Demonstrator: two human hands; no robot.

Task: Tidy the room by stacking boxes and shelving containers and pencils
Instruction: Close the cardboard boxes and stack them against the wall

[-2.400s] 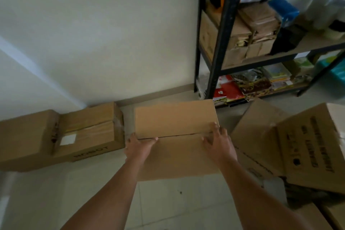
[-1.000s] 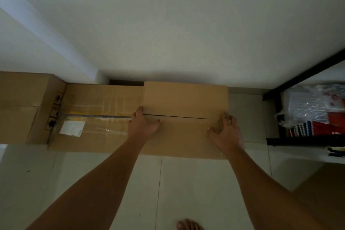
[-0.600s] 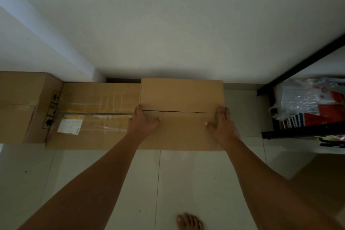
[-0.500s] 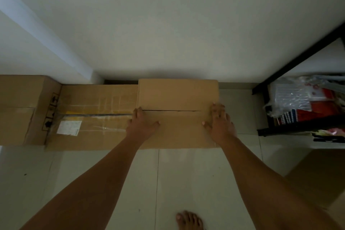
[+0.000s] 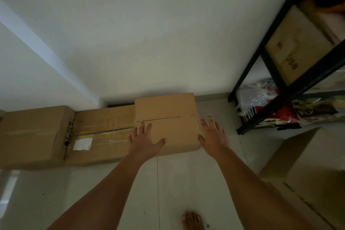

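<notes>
On the far right, a brown cardboard box standing on the black metal shelving rack carried dark printed letters on its side: "USB" could be read, and above it what looked like "HI", partly cut by the rack's post. On the left, a white paper label stuck to a taped brown cardboard box bore print too small to read, and dark handling symbols beside it showed no legible words.

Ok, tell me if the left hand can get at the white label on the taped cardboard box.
Probably yes: the left hand lies flat on the plain brown cardboard box, right beside the taped cardboard box, and nothing covers the white label.
</notes>
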